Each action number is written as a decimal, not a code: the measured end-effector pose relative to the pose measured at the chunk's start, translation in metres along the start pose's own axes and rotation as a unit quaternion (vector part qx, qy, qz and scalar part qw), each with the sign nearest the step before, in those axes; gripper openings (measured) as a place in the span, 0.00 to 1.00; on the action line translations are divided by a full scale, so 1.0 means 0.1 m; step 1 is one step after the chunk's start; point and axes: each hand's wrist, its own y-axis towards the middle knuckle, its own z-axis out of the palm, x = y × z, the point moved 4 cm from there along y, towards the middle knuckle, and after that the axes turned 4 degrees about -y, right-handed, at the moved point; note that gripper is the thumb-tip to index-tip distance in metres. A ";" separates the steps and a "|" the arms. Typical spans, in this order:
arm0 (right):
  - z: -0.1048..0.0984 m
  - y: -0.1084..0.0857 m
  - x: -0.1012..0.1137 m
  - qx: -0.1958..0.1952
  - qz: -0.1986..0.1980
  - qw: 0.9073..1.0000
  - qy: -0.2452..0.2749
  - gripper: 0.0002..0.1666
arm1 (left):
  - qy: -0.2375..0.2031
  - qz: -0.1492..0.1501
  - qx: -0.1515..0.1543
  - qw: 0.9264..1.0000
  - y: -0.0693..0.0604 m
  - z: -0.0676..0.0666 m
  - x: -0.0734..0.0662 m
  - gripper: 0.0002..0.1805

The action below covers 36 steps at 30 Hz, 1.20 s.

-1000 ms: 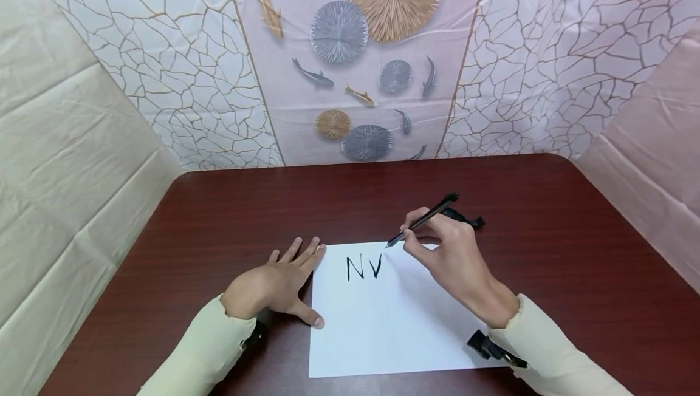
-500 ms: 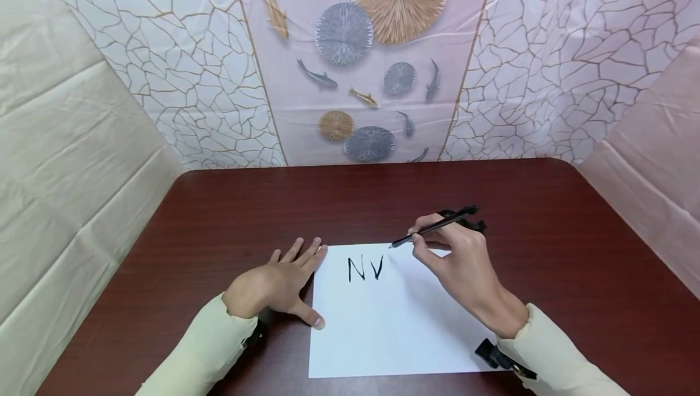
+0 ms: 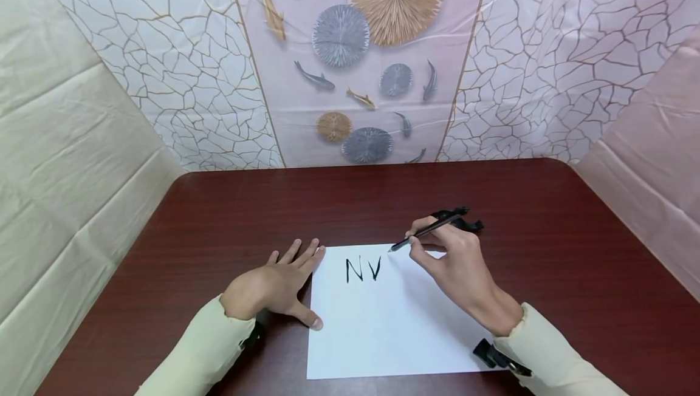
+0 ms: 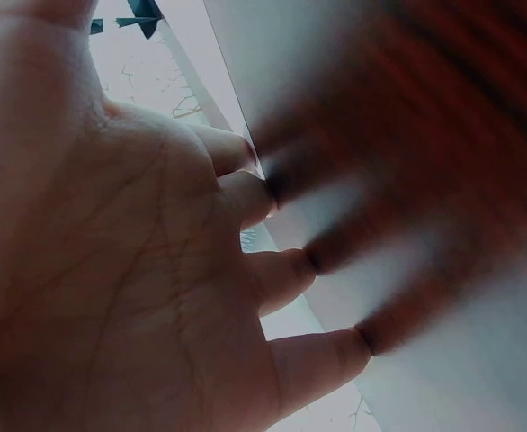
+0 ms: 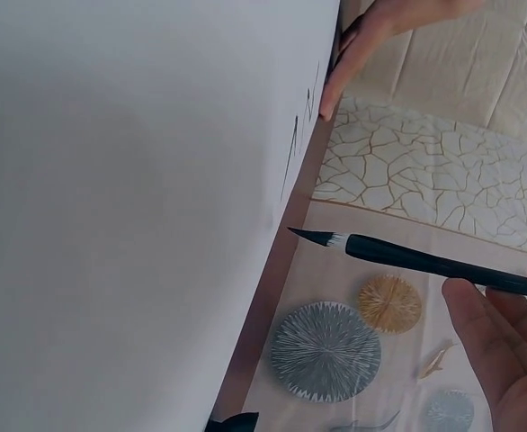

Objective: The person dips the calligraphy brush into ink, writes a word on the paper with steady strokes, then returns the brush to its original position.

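Note:
A white sheet of paper lies on the dark red-brown table, with the black letters "N V" near its top left. My left hand lies spread at the paper's left edge, thumb and fingertips touching it. Between thumb and fingers my right hand pinches a black brush, slanted, its tip just right of the V near the paper's top edge. In the right wrist view the brush has a dark pointed tip with a pale band above it, apart from the paper.
A black object, partly hidden behind the right hand, sits on the table beyond the paper. Patterned cloth hangs behind the table, with pale cloth at both sides. Black straps circle the wrists.
Over the last second, the right hand has shifted slightly right and toward me, and the brush leans lower. The letters look the same, and the left hand stays in place.

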 end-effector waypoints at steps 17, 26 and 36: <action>0.02 -0.04 -0.03 0.015 0.013 1.000 -0.011 0.17 | -0.006 -0.004 0.000 1.000 0.01 0.04 -0.01 0.77; 0.04 -0.03 -0.03 0.015 0.013 1.000 -0.006 0.16 | -0.005 -0.004 -0.003 1.000 0.00 0.03 -0.01 0.77; 0.05 -0.02 -0.02 0.012 0.007 1.000 -0.008 0.16 | -0.002 -0.003 -0.009 1.000 0.00 0.00 0.00 0.77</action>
